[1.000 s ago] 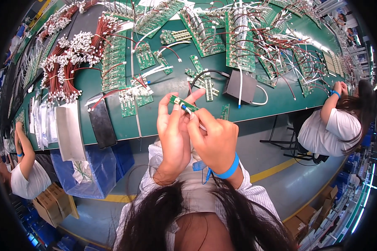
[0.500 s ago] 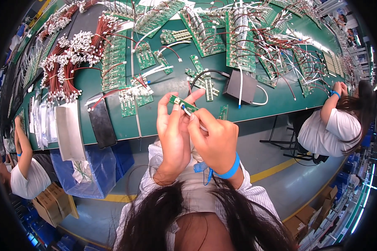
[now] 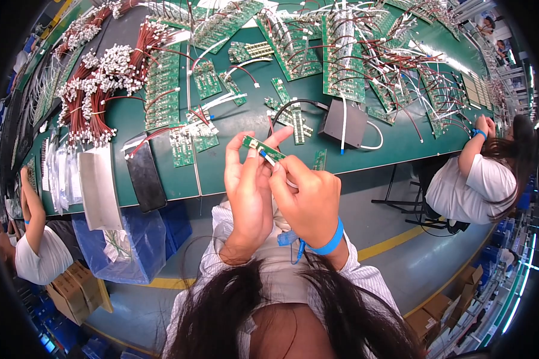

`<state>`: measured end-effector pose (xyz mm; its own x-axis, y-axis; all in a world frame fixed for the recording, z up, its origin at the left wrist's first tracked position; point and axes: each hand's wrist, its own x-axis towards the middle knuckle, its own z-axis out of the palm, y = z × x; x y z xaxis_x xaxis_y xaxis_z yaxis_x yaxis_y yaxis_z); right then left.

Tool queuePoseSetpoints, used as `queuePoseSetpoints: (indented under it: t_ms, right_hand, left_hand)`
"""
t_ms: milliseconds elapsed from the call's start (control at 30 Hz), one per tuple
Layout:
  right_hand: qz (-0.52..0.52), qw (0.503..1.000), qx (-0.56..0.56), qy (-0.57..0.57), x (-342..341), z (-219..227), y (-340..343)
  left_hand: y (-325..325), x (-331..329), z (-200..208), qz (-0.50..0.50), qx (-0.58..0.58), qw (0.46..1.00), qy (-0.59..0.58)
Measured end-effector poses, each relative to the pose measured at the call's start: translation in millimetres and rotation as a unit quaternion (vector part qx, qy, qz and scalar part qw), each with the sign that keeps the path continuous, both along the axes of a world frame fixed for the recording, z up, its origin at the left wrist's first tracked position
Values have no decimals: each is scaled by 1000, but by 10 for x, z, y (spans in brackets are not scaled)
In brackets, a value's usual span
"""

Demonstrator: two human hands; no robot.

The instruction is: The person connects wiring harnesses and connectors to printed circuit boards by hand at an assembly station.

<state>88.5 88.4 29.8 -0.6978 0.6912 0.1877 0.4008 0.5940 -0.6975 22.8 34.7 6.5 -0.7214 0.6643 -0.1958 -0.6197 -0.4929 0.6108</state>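
Stretching across the head view, a green table [image 3: 389, 146] carries bundled red-brown wires [image 3: 96, 113], many circuit boards [image 3: 162, 90] and a dark grey box [image 3: 344, 122]. Over its near edge, the left hand [image 3: 245, 197] grasps a narrow green board [image 3: 253, 144] while the right hand [image 3: 308, 194] pinches a white, blue-ended strip [image 3: 267, 157] against it. Below spreads grey floor [image 3: 359, 209] with a yellow stripe [image 3: 383, 246], and white-shirted co-workers [image 3: 470, 185] flank both sides.
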Motion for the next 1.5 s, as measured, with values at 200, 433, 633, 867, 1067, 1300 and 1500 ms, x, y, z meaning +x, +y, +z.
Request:
queuePoseSetpoints:
  t_ms: [200, 433, 633, 867, 1067, 1300, 1500]
  right_hand:
    - [-3, 1000, -12, -5, -3, 6, 12]
    - [-2, 999, -22, 30, -16, -1, 17]
    - [10, 998, -44, 46, -3, -27, 23]
    - [-12, 999, -3, 33, -25, -18, 16]
    - [-19, 999, 29, 25, -27, -17, 10]
    - [-15, 991, 117, 66, 27, 68, 22]
    - [-33, 989, 90, 110, 46, 138, -28]
  left_hand:
    - [3, 13, -5, 6, -3, 1000, 9]
    - [12, 16, 24, 10, -6, 1000, 19]
    - [13, 13, 16, 13, -15, 999, 26]
    - [4, 16, 51, 5, -5, 1000, 29]
    - [-14, -13, 6, 21, -1, 1000, 10]
    - [-36, -22, 42, 44, 8, 999, -11]
    - [-76, 1, 79, 51, 30, 998, -27]
